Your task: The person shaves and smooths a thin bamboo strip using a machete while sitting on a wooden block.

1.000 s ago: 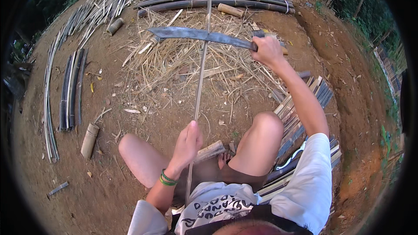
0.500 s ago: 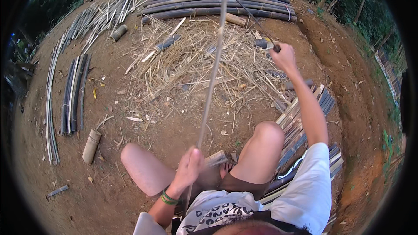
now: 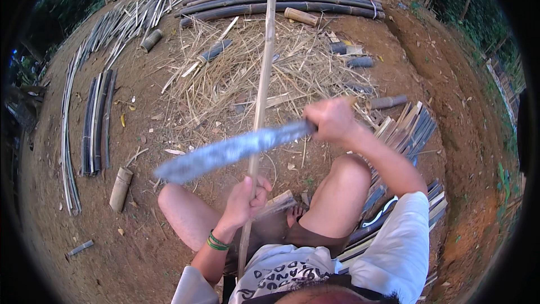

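A long pale bamboo strip [image 3: 263, 90] stands nearly upright in front of me, its lower end by my lap. My left hand [image 3: 242, 202] is closed round its lower part. My right hand [image 3: 332, 119] grips the dark handle of a machete [image 3: 236, 149]. The broad grey blade, smeared by motion, lies across the strip just above my left hand and points left. Whether its edge touches the strip I cannot tell. Between my legs, near my bare foot, is a short cut piece of bamboo [image 3: 275, 205].
Shavings [image 3: 242, 73] cover the ground ahead. Whole bamboo poles [image 3: 281, 8] lie behind them. Split strips [image 3: 413, 129] are stacked at my right, others [image 3: 95, 124] at my left. A short bamboo section [image 3: 120, 190] stands left of my knee. A trench [image 3: 413, 65] runs along the right.
The machete has swung from far out at the upper right, down and inward across the strip. My left hand still holds the strip, whose top has tipped slightly left.
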Available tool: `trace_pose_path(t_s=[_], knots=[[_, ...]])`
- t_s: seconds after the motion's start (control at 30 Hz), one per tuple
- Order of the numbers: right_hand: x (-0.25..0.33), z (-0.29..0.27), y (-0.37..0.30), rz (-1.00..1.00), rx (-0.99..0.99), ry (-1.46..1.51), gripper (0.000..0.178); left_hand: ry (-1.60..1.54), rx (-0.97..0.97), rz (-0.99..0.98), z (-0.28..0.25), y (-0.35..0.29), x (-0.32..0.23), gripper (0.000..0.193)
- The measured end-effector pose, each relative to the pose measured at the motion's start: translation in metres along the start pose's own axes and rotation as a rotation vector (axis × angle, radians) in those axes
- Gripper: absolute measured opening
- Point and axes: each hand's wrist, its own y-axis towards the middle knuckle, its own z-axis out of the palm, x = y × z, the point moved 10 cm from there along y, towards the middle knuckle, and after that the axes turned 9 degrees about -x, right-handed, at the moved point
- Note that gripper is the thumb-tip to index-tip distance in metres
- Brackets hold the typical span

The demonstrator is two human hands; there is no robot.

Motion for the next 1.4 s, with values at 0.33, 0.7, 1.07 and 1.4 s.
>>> trace_pose_path(t_s=[0.33, 0.7, 1.07, 1.4], knots=[[0.006, 0.001, 0.018, -0.016, -0.037, -0.087, 0.015, -0.178, -0.050, -0.040, -0.006, 0.014, -0.021, 0.056], [0.002, 0.003, 0.006, 0.020, -0.008, -0.026, 0.010, -0.189, 0.000, -0.038, -0.002, 0.004, -0.015, 0.055], [-0.034, 0.019, 0.002, 0.097, 0.100, -0.113, 0.014, -0.268, 0.012, -0.110, 0.001, 0.008, 0.000, 0.056], [-0.058, 0.020, 0.004, 0.084, 0.032, -0.128, 0.011, -0.231, 0.030, -0.142, -0.002, -0.006, 0.011, 0.056]])
